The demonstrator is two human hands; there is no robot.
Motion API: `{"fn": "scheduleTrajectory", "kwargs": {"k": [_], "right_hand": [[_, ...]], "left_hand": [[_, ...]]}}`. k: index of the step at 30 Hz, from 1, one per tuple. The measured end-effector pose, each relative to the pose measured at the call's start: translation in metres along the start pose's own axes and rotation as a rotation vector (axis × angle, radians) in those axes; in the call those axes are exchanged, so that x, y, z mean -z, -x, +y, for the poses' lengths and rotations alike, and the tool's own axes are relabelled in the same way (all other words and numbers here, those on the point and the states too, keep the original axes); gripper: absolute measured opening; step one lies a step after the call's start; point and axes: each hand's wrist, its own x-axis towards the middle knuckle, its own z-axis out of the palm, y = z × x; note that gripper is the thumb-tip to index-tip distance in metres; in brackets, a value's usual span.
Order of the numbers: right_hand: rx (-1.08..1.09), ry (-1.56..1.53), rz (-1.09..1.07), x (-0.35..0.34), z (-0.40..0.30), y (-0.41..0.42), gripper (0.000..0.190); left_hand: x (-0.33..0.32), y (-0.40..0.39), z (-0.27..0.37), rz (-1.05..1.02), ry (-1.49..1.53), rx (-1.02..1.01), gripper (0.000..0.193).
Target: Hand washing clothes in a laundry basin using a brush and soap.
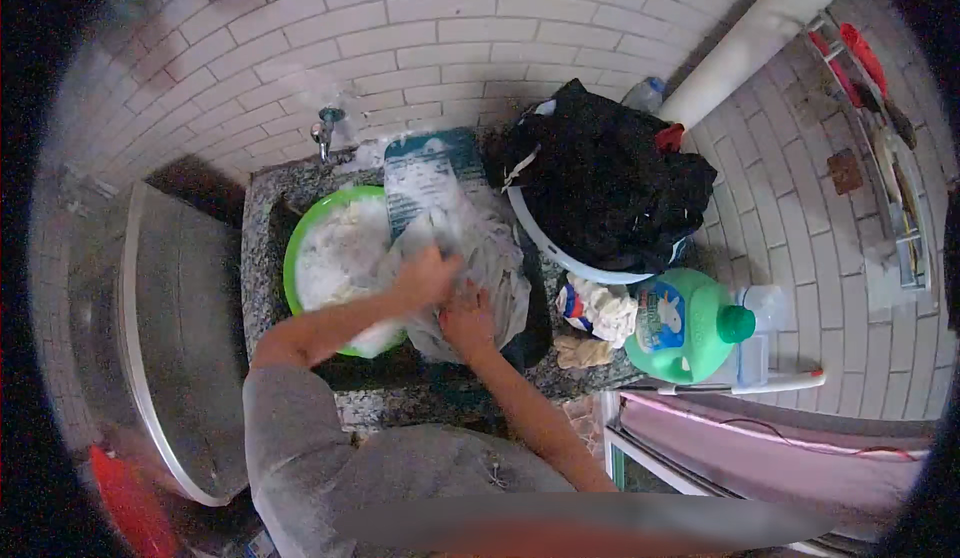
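A wet, pale grey garment [495, 258] is bunched over the lower part of a teal washboard [450, 160], whose ridges carry white foam. My left hand [427, 277], blurred by motion, is closed on the garment's left part. Just to its right and nearer my body, my right hand [469, 316] grips the same cloth, its fingers partly sunk in the folds. Under my left forearm stands a lime-green basin [291, 269] full of suds and soaking cloth. Basin and washboard both rest in a speckled stone sink [259, 273].
Dark clothes [600, 175] overflow a white tub [559, 252] at the right. In front of it are a crumpled white cloth [611, 310], a beige cloth [581, 352] and a large green detergent jug [694, 333]. A metal tap [324, 134] juts from the brick-patterned wall [465, 29].
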Motion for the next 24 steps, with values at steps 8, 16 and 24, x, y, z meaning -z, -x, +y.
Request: {"fn": "scheduleTrajectory", "kwargs": {"k": [8,16,24], "right_hand": [[-0.093,-0.051,-0.030,0.028,-0.015,-0.019,0.045],[-0.405,-0.007,0.087,-0.019,-0.009,-0.082,0.041],[-0.390,-1.015,0.142,0.060,-0.016,-0.008,0.030]], "left_hand": [[-0.014,-0.069,-0.127,-0.390,-0.160,0.358,0.044],[0.025,0.078,-0.203,-0.500,-0.160,0.858,0.052],[-0.032,0.167,-0.267,-0.611,-0.342,0.695,0.051]]}}
